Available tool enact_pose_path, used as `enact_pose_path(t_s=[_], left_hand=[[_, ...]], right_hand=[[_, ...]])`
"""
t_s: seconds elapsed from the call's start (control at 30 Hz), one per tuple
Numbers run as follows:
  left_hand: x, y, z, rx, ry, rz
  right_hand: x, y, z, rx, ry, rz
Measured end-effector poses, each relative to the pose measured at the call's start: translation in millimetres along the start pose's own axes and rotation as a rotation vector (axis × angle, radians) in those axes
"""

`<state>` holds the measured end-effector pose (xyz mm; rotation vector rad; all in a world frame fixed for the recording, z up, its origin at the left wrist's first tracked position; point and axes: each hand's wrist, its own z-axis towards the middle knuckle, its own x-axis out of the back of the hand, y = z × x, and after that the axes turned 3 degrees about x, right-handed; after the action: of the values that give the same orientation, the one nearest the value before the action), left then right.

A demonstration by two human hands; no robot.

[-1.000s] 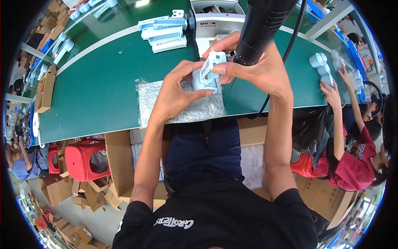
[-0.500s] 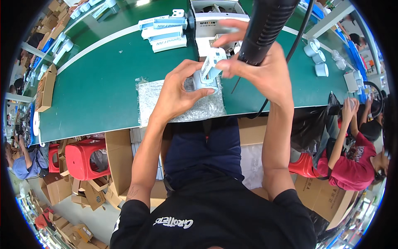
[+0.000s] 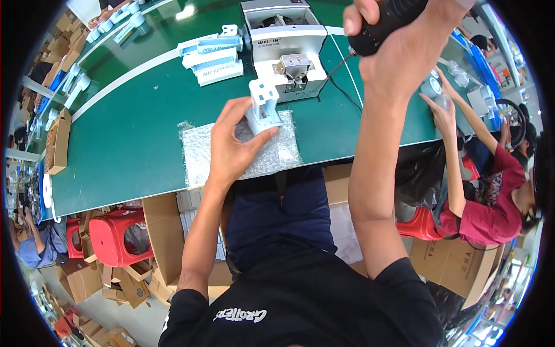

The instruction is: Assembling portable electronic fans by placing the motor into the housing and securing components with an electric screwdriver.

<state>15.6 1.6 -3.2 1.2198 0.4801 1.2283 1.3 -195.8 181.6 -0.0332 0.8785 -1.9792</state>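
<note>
My left hand [image 3: 231, 141] grips a light blue plastic fan housing [image 3: 263, 104] between thumb and fingers. It holds the part upright above a sheet of bubble wrap [image 3: 199, 151] at the table's near edge. Up at the right, my right hand [image 3: 396, 61] is wrapped round a black electric screwdriver [image 3: 381, 29]. The screwdriver's thin bit [image 3: 345, 60] points down and left, beside a silver screw feeder [image 3: 286, 40] and apart from the housing. The picture's upper edge cuts off part of the tool.
Several light blue housings [image 3: 217, 58] lie stacked left of the feeder on the green table [image 3: 127, 127]. A dark cable [image 3: 347, 91] runs right of the feeder. At the right, a co-worker in a red shirt [image 3: 491, 214] handles a light part. A red stool [image 3: 115, 234] stands at the left.
My right hand has moved up and right with the screwdriver, away from the housing, and closed round the tool. My left hand still holds the housing, now turned. The co-worker's hands have reached forward.
</note>
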Motion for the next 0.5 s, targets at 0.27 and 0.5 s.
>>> enact_pose_path(t_s=[0.27, 0.5], left_hand=[[0, 1, 2, 0.040, 0.065, -0.012], [-1, 0, 1, 0.060, 0.064, -0.005]], right_hand=[[-26, 38, 10, -0.045, -0.245, 0.156], [-28, 33, 5, -0.213, -0.279, 0.148]])
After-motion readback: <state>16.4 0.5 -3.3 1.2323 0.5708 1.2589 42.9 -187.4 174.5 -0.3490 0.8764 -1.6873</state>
